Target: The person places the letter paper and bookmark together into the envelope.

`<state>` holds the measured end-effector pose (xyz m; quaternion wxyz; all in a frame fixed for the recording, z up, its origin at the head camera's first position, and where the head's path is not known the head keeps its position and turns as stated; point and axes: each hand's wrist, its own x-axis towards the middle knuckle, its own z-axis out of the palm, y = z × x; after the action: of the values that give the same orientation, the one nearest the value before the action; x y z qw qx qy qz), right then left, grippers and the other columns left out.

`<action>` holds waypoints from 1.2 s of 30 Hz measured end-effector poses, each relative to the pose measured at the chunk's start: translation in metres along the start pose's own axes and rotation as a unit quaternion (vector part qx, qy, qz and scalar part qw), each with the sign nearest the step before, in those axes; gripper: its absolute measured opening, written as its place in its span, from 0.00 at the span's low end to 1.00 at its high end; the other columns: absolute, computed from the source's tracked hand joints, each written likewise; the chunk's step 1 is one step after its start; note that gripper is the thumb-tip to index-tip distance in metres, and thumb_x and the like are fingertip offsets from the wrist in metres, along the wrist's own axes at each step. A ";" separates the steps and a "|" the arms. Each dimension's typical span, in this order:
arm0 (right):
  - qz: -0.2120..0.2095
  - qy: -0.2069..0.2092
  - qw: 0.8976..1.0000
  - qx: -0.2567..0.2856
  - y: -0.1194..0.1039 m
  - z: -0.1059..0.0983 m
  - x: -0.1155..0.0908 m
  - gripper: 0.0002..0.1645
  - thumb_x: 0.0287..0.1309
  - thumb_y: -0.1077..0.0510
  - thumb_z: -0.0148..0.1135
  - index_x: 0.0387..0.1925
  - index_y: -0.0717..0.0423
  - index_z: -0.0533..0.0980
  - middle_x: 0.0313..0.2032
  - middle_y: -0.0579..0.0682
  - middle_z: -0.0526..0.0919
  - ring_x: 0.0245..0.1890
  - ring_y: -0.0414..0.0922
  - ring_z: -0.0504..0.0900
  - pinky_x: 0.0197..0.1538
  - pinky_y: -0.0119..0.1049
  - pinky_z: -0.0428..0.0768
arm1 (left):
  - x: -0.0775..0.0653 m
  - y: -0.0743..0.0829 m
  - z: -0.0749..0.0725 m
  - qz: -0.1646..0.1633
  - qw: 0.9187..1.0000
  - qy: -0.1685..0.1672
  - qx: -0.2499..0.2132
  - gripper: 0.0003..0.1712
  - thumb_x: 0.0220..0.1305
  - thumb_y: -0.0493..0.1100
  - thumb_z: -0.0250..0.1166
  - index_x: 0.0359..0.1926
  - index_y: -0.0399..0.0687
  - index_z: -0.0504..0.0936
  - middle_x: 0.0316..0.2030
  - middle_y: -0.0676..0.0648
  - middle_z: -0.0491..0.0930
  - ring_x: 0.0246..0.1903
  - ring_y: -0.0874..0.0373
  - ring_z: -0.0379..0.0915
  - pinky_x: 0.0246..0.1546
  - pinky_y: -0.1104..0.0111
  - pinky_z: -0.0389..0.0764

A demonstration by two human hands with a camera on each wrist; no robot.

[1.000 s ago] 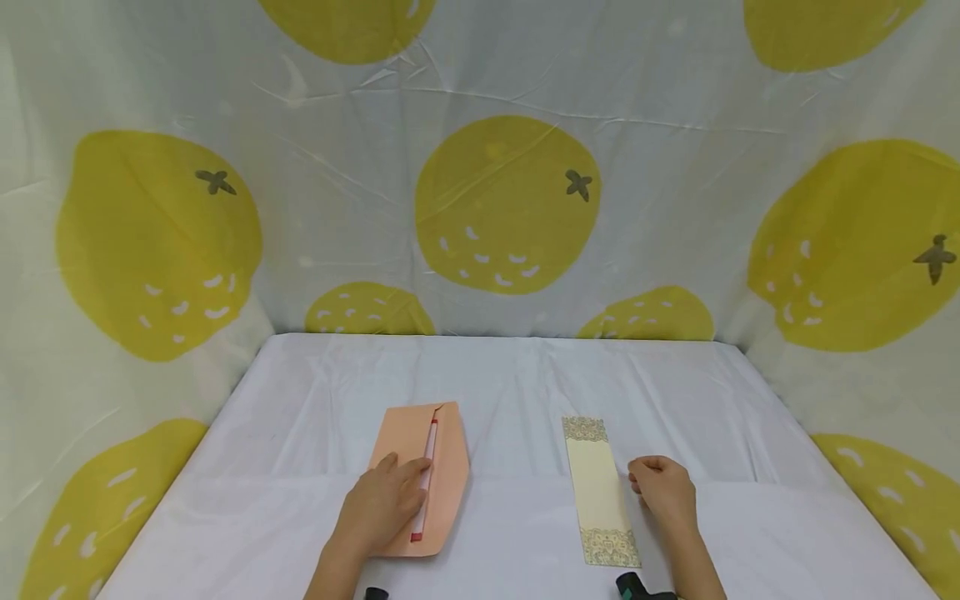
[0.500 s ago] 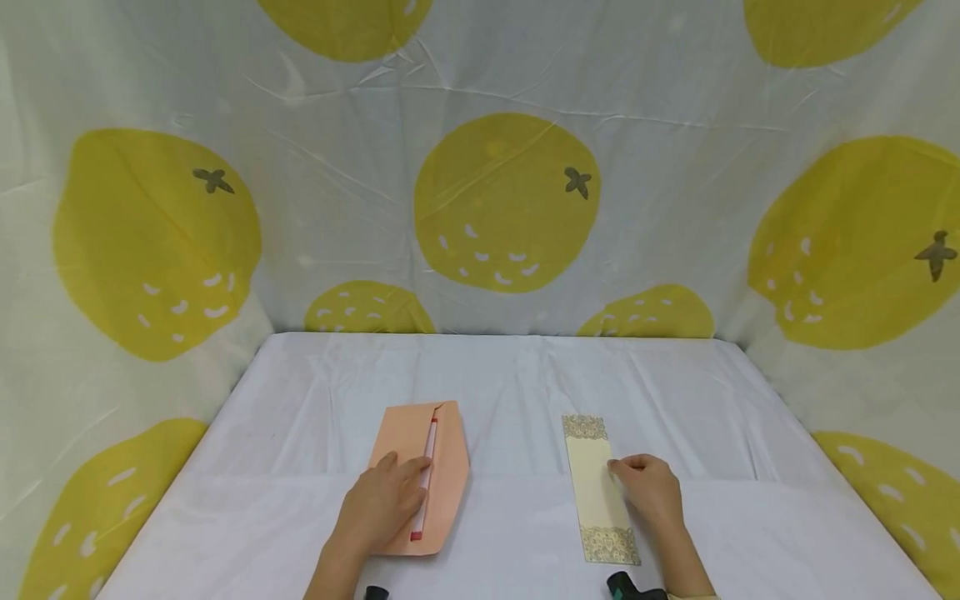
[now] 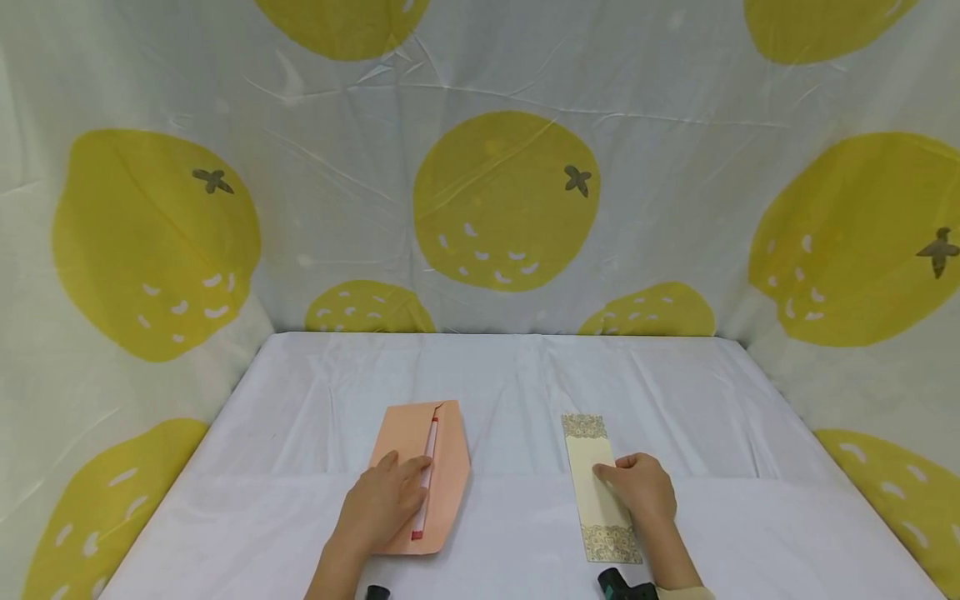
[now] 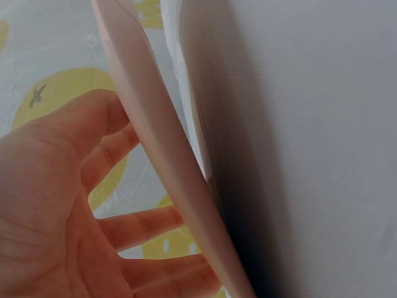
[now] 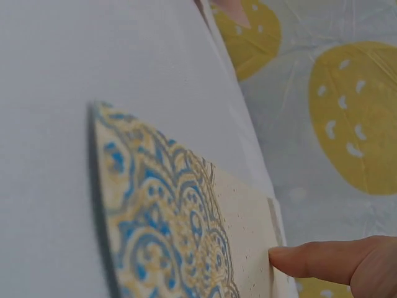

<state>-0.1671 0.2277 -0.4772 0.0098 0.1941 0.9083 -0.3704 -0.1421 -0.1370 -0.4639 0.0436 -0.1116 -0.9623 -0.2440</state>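
In the head view, a peach paper envelope [image 3: 448, 479] lies at centre left, with a narrow white strip with red ends [image 3: 417, 523] along it; its kind is unclear. My left hand [image 3: 382, 504] rests on the envelope, its fingers spread over it in the left wrist view. To the right lies a long cream card [image 3: 588, 475] with an ornate gold band at each end; the near band shows blue and gold in the right wrist view. My right hand [image 3: 645, 492] holds the card's right edge, thumb on top; its other fingertips are hidden at the edge.
A white cloth [image 3: 510, 392] covers the table. Behind and at both sides hangs a pale curtain [image 3: 337, 200] printed with large yellow lemons. Dark wrist devices, such as the right one [image 3: 626, 586], show at the front edge.
My right hand has moved left from beside the card, so that its thumb now lies over the card. The left hand and envelope have stayed still.
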 end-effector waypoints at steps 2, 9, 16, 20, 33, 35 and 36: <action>0.001 -0.001 1.000 -0.002 -0.001 0.000 0.000 0.29 0.51 0.47 0.68 0.39 0.71 0.76 0.36 0.63 0.82 0.31 0.54 0.80 0.30 0.44 0.76 | 0.000 0.001 0.000 0.000 1.000 0.000 -0.001 0.21 0.59 0.45 0.66 0.55 0.57 0.82 0.56 0.28 0.73 0.45 0.28 0.75 0.38 0.40 0.77; 0.001 0.007 1.000 0.015 -0.001 -0.002 0.001 0.27 0.52 0.48 0.67 0.39 0.71 0.77 0.38 0.64 0.82 0.33 0.56 0.80 0.31 0.43 0.76 | 0.000 0.000 0.000 0.001 1.000 0.002 0.005 0.21 0.59 0.45 0.66 0.55 0.58 0.81 0.56 0.29 0.73 0.45 0.29 0.75 0.38 0.40 0.77; -0.002 0.011 0.997 0.078 0.002 -0.005 0.003 0.18 0.55 0.56 0.65 0.35 0.71 0.78 0.27 0.57 0.81 0.27 0.49 0.77 0.27 0.37 0.73 | 0.001 0.000 0.000 -0.001 1.000 -0.003 0.009 0.21 0.60 0.46 0.66 0.56 0.58 0.81 0.57 0.28 0.73 0.47 0.28 0.74 0.40 0.39 0.76; 0.004 -0.006 0.994 0.111 0.002 -0.005 0.004 0.19 0.58 0.58 0.62 0.42 0.73 0.76 0.26 0.54 0.82 0.24 0.44 0.78 0.28 0.36 0.73 | 0.000 0.001 -0.001 -0.006 1.000 -0.009 0.008 0.21 0.60 0.46 0.66 0.56 0.57 0.81 0.57 0.29 0.72 0.47 0.27 0.74 0.41 0.40 0.76; -0.009 -0.015 0.981 0.195 -0.005 -0.005 0.005 0.19 0.62 0.59 0.59 0.47 0.74 0.76 0.27 0.52 0.80 0.25 0.41 0.76 0.28 0.33 0.77 | 0.000 -0.001 0.002 0.002 1.000 -0.001 0.006 0.22 0.59 0.46 0.67 0.56 0.57 0.81 0.56 0.28 0.73 0.47 0.27 0.74 0.40 0.39 0.76; -0.008 -0.015 0.979 0.205 -0.008 -0.005 0.004 0.20 0.62 0.59 0.60 0.47 0.74 0.76 0.27 0.51 0.80 0.26 0.41 0.76 0.28 0.32 0.77 | 0.001 -0.002 0.002 0.002 1.000 -0.001 0.006 0.22 0.59 0.46 0.67 0.56 0.57 0.81 0.56 0.28 0.73 0.47 0.27 0.74 0.40 0.39 0.76; -0.009 -0.015 0.977 0.210 -0.010 -0.004 0.004 0.20 0.62 0.59 0.60 0.47 0.74 0.76 0.27 0.51 0.81 0.26 0.41 0.77 0.28 0.32 0.78 | 0.001 -0.002 0.002 0.002 1.000 -0.002 0.005 0.22 0.59 0.46 0.67 0.56 0.57 0.81 0.56 0.28 0.73 0.47 0.27 0.74 0.40 0.39 0.76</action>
<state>-0.1740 0.2253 -0.4682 -0.0208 0.1781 0.8115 -0.5561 -0.1433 -0.1372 -0.4667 0.0429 -0.1135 -0.9634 -0.2390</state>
